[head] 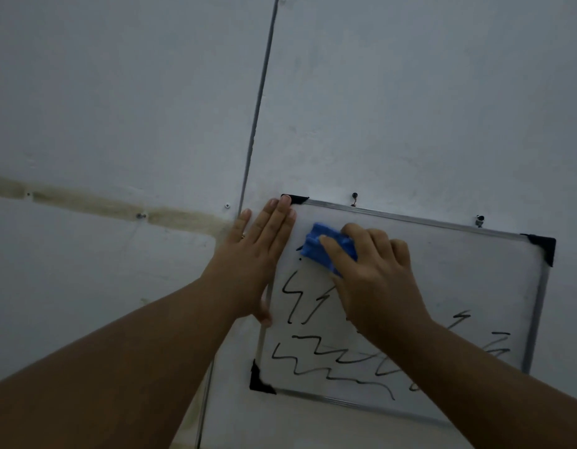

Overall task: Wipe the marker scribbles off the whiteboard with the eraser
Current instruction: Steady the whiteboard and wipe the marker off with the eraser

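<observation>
A small whiteboard (468,280) with a metal frame and black corner caps hangs on the wall. Black zigzag marker scribbles (316,354) cover its lower left and lower right; the upper part is mostly bare. My right hand (374,277) grips a blue eraser (316,246) and presses it flat on the board near the top left corner. My left hand (258,254) lies flat, fingers together, over the board's left edge and the wall beside it. My right forearm hides part of the lower scribbles.
The wall (410,92) is pale grey. A thin grey conduit (258,102) runs down it just left of the board. A yellowish stained strip (102,202) crosses the wall at left. Two hooks (354,196) hold the board's top edge.
</observation>
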A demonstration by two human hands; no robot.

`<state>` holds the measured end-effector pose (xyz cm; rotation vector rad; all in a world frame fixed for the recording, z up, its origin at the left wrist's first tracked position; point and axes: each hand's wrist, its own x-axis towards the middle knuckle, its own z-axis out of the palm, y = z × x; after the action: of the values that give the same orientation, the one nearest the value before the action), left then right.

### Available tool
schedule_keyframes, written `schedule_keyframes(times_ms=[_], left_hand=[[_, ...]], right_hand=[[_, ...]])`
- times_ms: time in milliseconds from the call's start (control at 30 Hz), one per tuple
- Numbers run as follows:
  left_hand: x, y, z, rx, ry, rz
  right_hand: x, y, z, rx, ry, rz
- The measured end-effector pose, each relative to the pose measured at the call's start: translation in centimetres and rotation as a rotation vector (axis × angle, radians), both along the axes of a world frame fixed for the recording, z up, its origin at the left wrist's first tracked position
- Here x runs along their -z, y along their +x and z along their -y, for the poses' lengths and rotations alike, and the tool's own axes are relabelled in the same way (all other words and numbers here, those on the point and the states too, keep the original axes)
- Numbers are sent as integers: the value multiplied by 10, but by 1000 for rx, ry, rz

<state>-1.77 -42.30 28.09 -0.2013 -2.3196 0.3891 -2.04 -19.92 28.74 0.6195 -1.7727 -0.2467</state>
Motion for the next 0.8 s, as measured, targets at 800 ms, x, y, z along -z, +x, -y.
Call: schedule_keyframes(times_ms=[800], left_hand=[[11, 0, 5, 22, 6, -7]], right_hand=[[-7, 5, 16, 4, -7, 16]])
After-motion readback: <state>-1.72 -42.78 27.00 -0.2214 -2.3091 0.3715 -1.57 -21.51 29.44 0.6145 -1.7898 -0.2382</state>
